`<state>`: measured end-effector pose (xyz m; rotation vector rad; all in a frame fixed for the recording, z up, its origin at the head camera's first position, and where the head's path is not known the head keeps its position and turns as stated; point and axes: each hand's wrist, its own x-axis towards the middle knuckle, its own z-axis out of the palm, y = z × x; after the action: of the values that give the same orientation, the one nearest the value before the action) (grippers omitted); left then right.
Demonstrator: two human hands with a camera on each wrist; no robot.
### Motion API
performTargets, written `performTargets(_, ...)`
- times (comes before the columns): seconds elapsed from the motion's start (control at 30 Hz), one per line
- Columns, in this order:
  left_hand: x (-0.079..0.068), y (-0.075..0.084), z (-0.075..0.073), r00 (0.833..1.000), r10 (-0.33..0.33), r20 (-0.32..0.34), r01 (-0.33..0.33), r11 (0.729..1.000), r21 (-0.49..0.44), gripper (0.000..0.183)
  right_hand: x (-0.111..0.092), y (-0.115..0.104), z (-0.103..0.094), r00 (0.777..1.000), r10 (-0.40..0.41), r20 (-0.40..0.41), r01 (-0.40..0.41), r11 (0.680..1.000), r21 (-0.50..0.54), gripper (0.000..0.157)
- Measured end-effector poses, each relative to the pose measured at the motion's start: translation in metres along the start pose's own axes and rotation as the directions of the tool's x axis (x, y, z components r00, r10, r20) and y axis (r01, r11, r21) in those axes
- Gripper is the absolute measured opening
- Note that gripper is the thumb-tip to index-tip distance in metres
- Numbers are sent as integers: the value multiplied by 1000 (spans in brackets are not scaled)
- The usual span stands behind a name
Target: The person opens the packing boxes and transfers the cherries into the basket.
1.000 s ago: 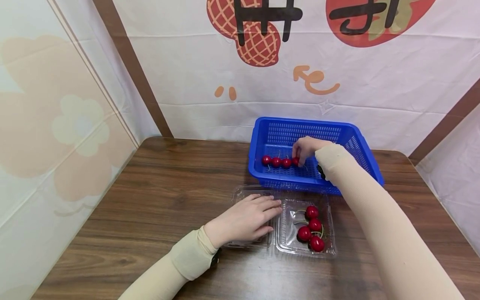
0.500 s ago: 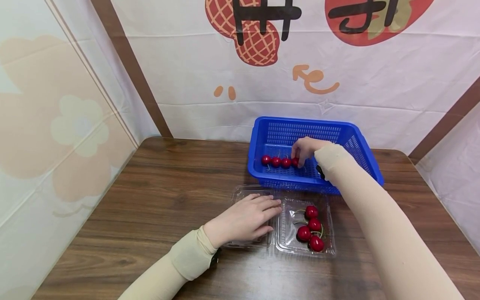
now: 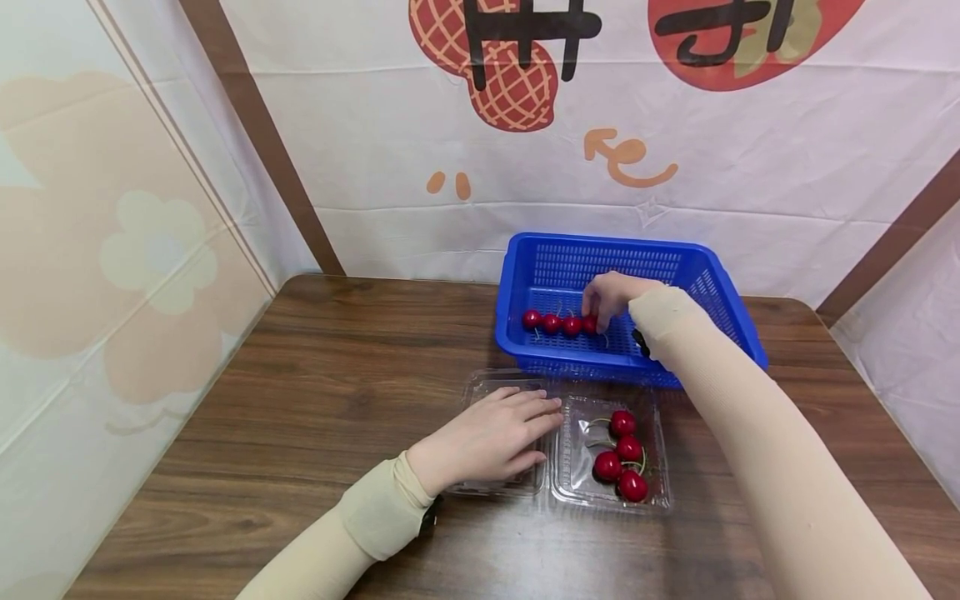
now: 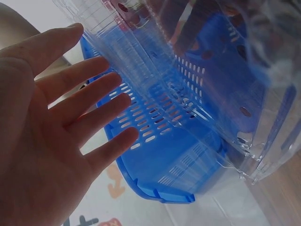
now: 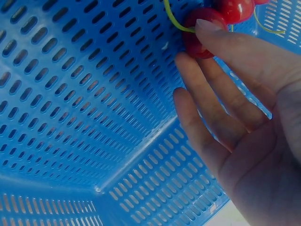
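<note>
Inside the blue plastic basket (image 3: 600, 356), my right hand (image 3: 613, 295) pinches a red cherry (image 5: 200, 35) between thumb and fingers. This cherry is at the right end of a row with several others, such as the leftmost cherry (image 3: 532, 318). A green stem (image 5: 173, 18) curves off it in the right wrist view. My left hand (image 3: 487, 435) lies with straight fingers over the lid half of a clear plastic clamshell box (image 3: 564, 493). Several stemmed cherries (image 3: 628, 449) lie in the box's right half. The left palm and spread fingers (image 4: 101, 117) show in the left wrist view.
The basket stands at the back of the brown wooden table (image 3: 337, 350), close to a printed cloth backdrop (image 3: 360, 150). The clamshell box lies just in front of the basket. My right forearm (image 3: 750, 417) reaches across the basket's right front rim.
Both hands stay nearly still. The cherry in my right hand has turned slightly, its stem pointing a little more toward the front. The head view shifts very slightly.
</note>
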<state>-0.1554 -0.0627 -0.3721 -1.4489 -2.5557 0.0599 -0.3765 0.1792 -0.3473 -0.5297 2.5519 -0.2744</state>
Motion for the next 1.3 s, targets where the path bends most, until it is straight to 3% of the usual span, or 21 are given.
performTargets(0.6,-1,0,-1,1000,4,-10,-4,1000,6,49,-8,-6,-6,1000,-5,-2,4,999,-32,38)
performTargets(1.07,-1,1,1,1000,6,-15,-7,1000,-6,49,-5,0,0,1000,24,-15,-24,1000,19,28)
performTargets(1.3,-1,0,1,1000,10,-23,-10,1000,-2,48,-7,0,-1,1000,2,-7,-2,999,42,29)
